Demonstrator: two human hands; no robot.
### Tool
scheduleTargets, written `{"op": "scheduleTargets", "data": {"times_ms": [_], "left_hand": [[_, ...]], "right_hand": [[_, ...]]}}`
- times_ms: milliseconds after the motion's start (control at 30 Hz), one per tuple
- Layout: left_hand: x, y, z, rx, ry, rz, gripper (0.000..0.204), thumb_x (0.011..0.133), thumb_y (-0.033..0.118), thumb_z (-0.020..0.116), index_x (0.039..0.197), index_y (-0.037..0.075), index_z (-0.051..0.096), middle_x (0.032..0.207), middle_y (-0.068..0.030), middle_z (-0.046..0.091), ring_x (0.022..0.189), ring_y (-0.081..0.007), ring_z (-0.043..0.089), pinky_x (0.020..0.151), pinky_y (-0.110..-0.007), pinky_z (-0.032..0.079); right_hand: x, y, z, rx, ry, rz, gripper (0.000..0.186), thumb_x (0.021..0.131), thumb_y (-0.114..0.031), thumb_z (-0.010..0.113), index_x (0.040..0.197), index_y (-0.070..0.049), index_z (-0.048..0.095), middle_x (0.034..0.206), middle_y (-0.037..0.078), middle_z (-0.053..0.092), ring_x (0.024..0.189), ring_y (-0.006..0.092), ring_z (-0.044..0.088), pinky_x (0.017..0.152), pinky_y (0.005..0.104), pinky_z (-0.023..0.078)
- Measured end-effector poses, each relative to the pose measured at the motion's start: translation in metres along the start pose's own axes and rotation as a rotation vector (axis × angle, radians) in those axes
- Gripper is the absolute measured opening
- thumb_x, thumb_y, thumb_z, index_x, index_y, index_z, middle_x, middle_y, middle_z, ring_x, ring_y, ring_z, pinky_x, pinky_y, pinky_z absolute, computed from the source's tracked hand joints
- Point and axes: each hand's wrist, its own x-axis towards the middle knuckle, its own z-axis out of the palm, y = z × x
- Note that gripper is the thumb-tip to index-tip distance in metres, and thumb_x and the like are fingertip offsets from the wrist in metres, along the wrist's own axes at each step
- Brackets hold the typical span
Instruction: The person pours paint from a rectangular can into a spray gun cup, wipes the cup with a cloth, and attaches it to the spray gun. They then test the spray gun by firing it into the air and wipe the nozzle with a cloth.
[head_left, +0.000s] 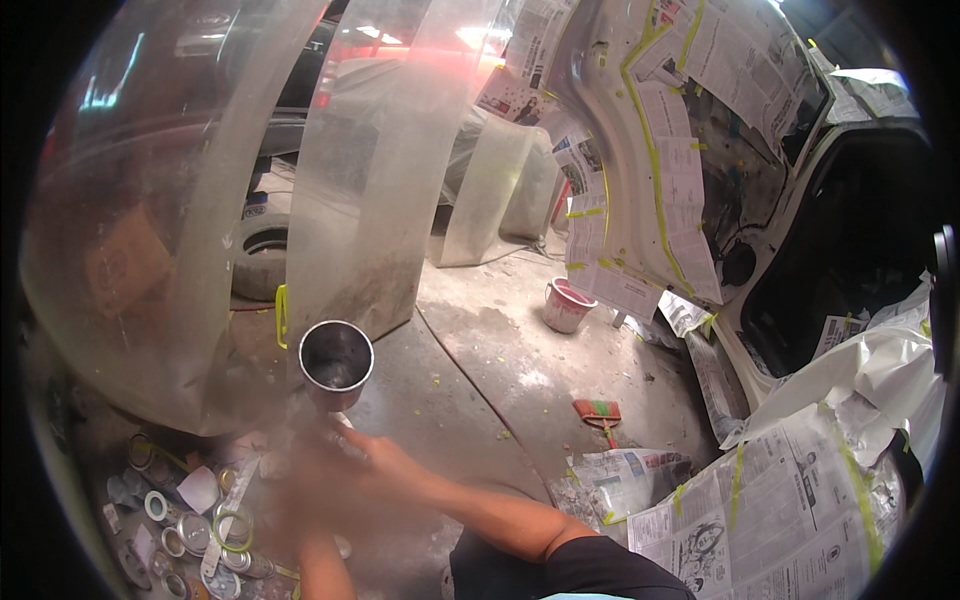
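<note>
An open, round metal cup [337, 368], dark inside with a bright rim, stands out left of centre. My right hand [372, 452] reaches in from the right, its fingers closed around the part just below the cup. A brownish blur covers much of that grip, so what joins the cup to the hand is unclear. Lower down is my left hand [318, 510], smeared by the same blur; its forearm rises from the bottom edge. Its fingers and anything in them cannot be made out.
Several paint cans [192, 530] crowd the lower left, beside a yellow-green ring [233, 531]. Hanging clear plastic sheets [365, 180] screen a tire [262, 270]. A pink-stained bucket [569, 305] and a brush [598, 411] are on the floor. Newspaper masks a car body [625, 130] at right.
</note>
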Motion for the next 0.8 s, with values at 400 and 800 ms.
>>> {"op": "scheduleTargets", "data": {"times_ms": [400, 800], "left_hand": [[0.000, 0.025, 0.010, -0.324, 0.120, 0.151, 0.030, 0.102, 0.026, 0.044, 0.119, 0.005, 0.058, 0.107, -0.0081, 0.066, 0.093, -0.0184, 0.066, 0.080, -0.032, 0.054], [-0.024, 0.039, 0.053, -0.576, 0.170, -0.059, 0.042, 0.099, 0.042, 0.048, 0.121, 0.007, 0.056, 0.106, -0.0053, 0.065, 0.097, -0.0198, 0.063, 0.086, -0.033, 0.051]], "right_hand": [[-0.001, -0.012, 0.001, 0.180, 0.242, 0.126, 0.043, 0.091, -0.038, 0.065, 0.117, -0.003, 0.062, 0.080, 0.007, 0.066, 0.073, 0.0106, 0.057, 0.065, 0.0289, 0.047], [0.002, 0.007, 0.013, 0.498, 0.080, 0.295, 0.053, 0.092, -0.052, 0.058, 0.111, -0.002, 0.058, 0.073, 0.007, 0.061, 0.068, 0.0145, 0.062, 0.057, 0.0292, 0.049]]}}
